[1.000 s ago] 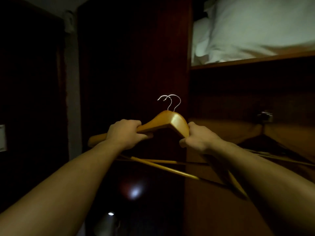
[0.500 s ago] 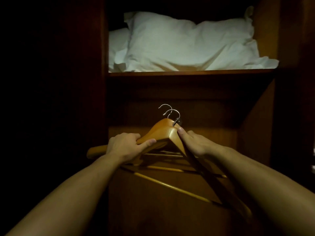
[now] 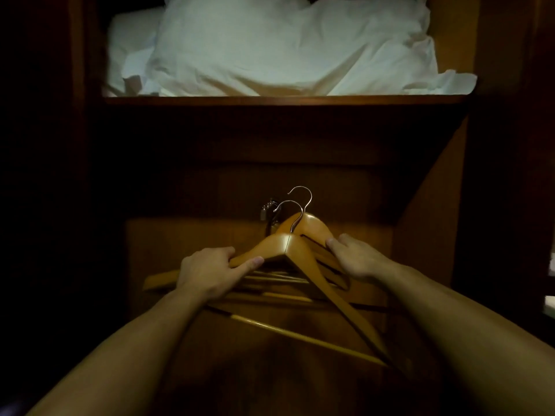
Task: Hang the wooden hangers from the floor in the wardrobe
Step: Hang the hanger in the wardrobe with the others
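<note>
**A:** What sits nearest?

**B:** Two bare forearms reaching forward into the wardrobe point(image 3: 435, 235). Between them the thin crossbar point(image 3: 300, 336) of the near hanger point(image 3: 276, 246) slants down to the right.

**A:** And the hands?

**B:** The left hand point(image 3: 210, 271) has its grip closed round the left arm of the near hanger, with the thumb point(image 3: 255, 261) pressed along the underside. The right hand point(image 3: 357, 259) has its grip closed on the right shoulder of the far hanger point(image 3: 312, 226), with the fingers curled over the top edge.

**A:** How do the two hangers lie against each other?

**B:** They overlap, with the far one just behind the near one and a little higher and to the right. Both are of pale varnished wood. Both are held up in the air, inside the wardrobe opening and below the shelf point(image 3: 285, 100).

**A:** Where are the hooks?

**B:** Both point upward. The near hook point(image 3: 296, 222) rises in front of the far hanger's crown, and the far hook point(image 3: 309, 196) stands above it. Just left of them, against the dim back panel, is a small metal fitting point(image 3: 265, 210). I cannot tell whether either hook touches it.

**A:** Farther back?

**B:** The wooden shelf runs across the wardrobe, well above the hooks. A crumpled white pillow point(image 3: 285, 46) lies on it and fills most of its width. The side walls are too dark to make out.
</note>
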{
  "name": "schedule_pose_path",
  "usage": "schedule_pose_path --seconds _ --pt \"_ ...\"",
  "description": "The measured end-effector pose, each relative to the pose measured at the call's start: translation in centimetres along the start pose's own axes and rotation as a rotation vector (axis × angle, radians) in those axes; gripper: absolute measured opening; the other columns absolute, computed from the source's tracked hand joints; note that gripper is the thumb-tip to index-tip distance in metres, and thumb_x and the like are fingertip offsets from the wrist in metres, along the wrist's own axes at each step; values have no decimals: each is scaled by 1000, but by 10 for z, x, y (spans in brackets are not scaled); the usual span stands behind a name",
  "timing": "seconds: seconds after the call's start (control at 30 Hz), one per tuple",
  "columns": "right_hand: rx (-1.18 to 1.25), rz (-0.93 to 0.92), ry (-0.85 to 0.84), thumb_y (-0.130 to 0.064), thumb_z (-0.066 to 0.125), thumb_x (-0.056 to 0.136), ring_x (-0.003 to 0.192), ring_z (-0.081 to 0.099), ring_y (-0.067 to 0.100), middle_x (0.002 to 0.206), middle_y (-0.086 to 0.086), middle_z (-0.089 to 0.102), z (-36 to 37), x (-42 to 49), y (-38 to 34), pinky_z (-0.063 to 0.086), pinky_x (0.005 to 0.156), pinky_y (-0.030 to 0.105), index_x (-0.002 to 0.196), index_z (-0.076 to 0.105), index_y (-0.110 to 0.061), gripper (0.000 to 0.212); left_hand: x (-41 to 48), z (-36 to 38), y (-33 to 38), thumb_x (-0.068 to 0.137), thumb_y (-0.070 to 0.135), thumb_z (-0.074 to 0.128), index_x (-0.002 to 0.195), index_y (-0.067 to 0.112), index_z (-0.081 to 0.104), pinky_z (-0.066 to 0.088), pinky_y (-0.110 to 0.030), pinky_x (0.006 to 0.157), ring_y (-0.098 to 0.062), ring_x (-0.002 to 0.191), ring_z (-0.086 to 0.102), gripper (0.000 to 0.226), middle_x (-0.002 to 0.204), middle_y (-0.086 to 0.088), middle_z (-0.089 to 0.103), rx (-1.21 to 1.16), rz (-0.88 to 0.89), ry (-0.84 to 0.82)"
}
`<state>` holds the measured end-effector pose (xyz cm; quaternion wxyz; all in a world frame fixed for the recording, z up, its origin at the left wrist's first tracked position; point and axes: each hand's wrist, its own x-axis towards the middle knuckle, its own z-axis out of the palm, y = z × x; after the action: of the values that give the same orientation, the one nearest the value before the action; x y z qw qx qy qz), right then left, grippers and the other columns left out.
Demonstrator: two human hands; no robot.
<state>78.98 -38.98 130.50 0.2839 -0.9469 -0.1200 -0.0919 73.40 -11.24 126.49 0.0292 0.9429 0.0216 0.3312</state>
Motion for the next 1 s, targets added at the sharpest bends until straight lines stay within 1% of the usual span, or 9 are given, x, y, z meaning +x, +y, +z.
schedule_pose_path --seconds 0.13,0.2,0.27,0.47,0.6,0.7,0.83,0.93,1.0 --pt "-4 -14 -4 -54 26 102 97 56 19 107 2 56 11 33 12 47 87 37 129 47 -16 51 19 25 -1 52 98 -3 124 26 59 38 -27 65 -5 79 49 119 88 13 57 -12 -8 -14" --pt "15 -14 -14 -54 26 102 96 55 18 108 2 55 19 50 15 45 86 36 129 47 -16 51 29 36 -5 53 100 -4 107 30 61 36 -25 60 -2 72 50 110 80 17 57 -21 13 4" --pt "14 -21 -16 -54 26 102 89 53 16 101 -1 54 26 69 16 43 81 35 125 49 -17 49 41 48 -10 51 101 -7 92 33 58 32 -23 55 1 67 49 102 74 17 55 -39 36 22" --pt "-71 -32 -21 -57 28 101 93 56 17 100 -1 56 44 117 11 47 88 41 117 49 -22 43 82 82 -40 58 99 -1 72 31 48 29 -26 54 1 62 48 85 67 13 54 -61 98 52" --pt "-61 -14 -19 -57 26 101 95 56 19 101 -1 55 54 136 9 48 90 43 120 47 -21 45 105 99 -48 61 97 4 72 32 47 27 -24 53 0 62 48 79 68 13 53 -70 149 30" --pt "-67 -17 -8 -56 26 101 95 57 20 101 0 56 64 145 10 48 90 43 122 47 -19 48 114 113 -50 59 99 0 72 31 47 29 -25 55 -1 63 48 84 69 14 53 -99 157 39" --pt "-63 -30 6 -56 26 101 103 57 23 115 6 58 70 152 9 47 94 45 127 47 -18 51 117 127 -54 59 99 2 73 31 50 38 -29 63 -2 64 50 84 69 14 54 -138 152 44" --pt "-102 -64 13 -56 26 101 109 57 27 122 9 59 74 155 4 44 92 40 127 47 -17 51 121 127 -55 58 100 3 71 33 47 35 -30 62 0 64 48 81 68 14 52 -144 165 34" --pt "-134 -83 3 -55 26 101 110 57 28 122 11 61 76 156 2 45 93 41 125 49 -16 51 122 125 -55 59 100 4 70 33 45 34 -30 62 0 63 47 79 68 14 52 -140 165 32"
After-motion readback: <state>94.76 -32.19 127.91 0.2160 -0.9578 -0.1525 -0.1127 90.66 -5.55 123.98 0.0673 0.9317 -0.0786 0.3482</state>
